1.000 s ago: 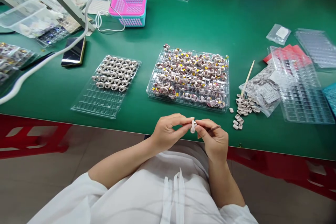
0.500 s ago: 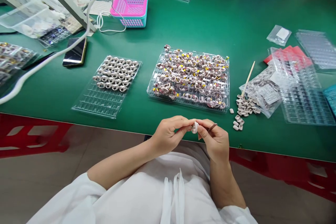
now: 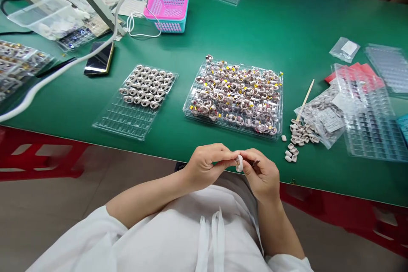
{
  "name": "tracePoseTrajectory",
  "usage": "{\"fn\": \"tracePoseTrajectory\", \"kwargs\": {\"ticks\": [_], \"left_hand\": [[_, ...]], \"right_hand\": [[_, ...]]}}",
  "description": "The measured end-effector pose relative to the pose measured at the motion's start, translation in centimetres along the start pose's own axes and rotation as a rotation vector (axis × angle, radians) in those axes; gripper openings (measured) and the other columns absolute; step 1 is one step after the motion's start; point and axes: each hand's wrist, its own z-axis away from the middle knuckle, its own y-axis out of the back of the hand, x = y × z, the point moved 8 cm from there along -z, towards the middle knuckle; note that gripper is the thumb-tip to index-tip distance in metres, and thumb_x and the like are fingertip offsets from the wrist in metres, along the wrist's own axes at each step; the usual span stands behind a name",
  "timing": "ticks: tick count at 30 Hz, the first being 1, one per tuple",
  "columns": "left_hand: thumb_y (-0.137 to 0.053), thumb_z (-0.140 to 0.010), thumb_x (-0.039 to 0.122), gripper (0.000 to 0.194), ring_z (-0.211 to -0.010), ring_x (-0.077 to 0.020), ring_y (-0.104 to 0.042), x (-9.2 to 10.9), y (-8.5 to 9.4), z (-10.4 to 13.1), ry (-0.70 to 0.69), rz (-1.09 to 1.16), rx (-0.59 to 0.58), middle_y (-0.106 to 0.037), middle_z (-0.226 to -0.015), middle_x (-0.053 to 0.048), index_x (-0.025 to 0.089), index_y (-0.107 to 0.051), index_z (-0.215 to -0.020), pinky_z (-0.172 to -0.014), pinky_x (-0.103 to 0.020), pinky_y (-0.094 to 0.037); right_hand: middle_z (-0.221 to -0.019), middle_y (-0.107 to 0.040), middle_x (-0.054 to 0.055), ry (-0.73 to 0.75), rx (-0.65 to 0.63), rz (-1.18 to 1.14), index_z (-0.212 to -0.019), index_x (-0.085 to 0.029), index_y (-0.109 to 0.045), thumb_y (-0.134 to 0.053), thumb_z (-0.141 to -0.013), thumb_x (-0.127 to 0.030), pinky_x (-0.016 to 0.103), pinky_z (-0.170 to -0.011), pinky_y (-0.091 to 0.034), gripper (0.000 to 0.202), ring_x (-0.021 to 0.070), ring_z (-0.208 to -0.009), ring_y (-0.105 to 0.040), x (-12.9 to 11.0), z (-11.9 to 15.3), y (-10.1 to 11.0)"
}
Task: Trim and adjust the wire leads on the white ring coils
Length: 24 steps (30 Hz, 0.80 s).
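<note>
Between your hands, the small off-white curved piece (image 3: 239, 164) has turned in the last second: its long face was towards you, and now its hooked, ring-like edge shows, so you seem to be working it rather than finished with it. Your left hand (image 3: 205, 166) pinches it narrowly in the fingertips; your right hand (image 3: 264, 177) seems to steady its other side while also gripping a slim dark-brown tool (image 3: 256, 163), now more hidden by the fingers. Both hands sit at the near edge of the green table (image 3: 261, 34), so a slip could drop the piece off it. Just beyond them lies a wide clear plastic tray (image 3: 207, 119) heaped with pale ring-shaped parts (image 3: 242, 90). Ahead and left of your left hand, a narrow clear plastic tray (image 3: 123, 119) holds rows of grey-beige shells (image 3: 147, 87). Right of your right hand, loose beige caps (image 3: 301, 134) lie near a thin wooden stick (image 3: 305, 98), which could hinder a reach.
</note>
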Motion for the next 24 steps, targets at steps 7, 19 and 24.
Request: {"fn": "tracePoseTrajectory", "kwargs": {"ticks": [7, 19, 24], "left_hand": [[-0.066, -0.09, 0.018, 0.018, -0.071, -0.0143, -0.071, 0.0, 0.6, 0.0, 0.036, 0.129, -0.025, -0.078, -0.079, -0.007, 0.021, -0.081, -0.1, -0.065, -0.022, -0.057], [-0.091, -0.064, 0.025, 0.037, -0.059, -0.0136, -0.071, -3.9, -2.0, 0.4, 0.833, 0.778, -0.245, -0.076, -0.07, -0.005, 0.011, -0.07, -0.09, -0.06, -0.024, -0.057], [-0.089, -0.068, 0.027, 0.035, -0.061, -0.0135, -0.071, -4.0, -2.3, 0.3, 0.834, 0.739, -0.274, -0.076, -0.072, -0.006, 0.01, -0.067, -0.09, -0.061, -0.023, -0.056]], "right_hand": [[-0.091, -0.073, 0.007, 0.104, 0.015, 0.039, -0.107, -0.024, -0.069, -0.064, -0.09, -0.013, 0.029, -0.064, -0.054, 0.021, 0.0172, -0.078, -0.067, -1.1, -0.1, -0.3], [-0.089, -0.069, 0.004, 0.138, -0.231, 0.216, -0.115, -0.026, -0.066, -0.062, -0.091, -0.02, 0.024, -0.053, -0.048, 0.026, 0.0123, -0.062, -0.057, -2.2, -0.2, -0.7], [-0.099, -0.07, 0.007, 0.252, -0.225, 0.248, -0.127, -0.027, -0.063, -0.06, -0.091, -0.015, 0.025, -0.062, -0.052, 0.038, 0.0165, -0.079, -0.065, -3.0, -0.1, -0.6]]}}
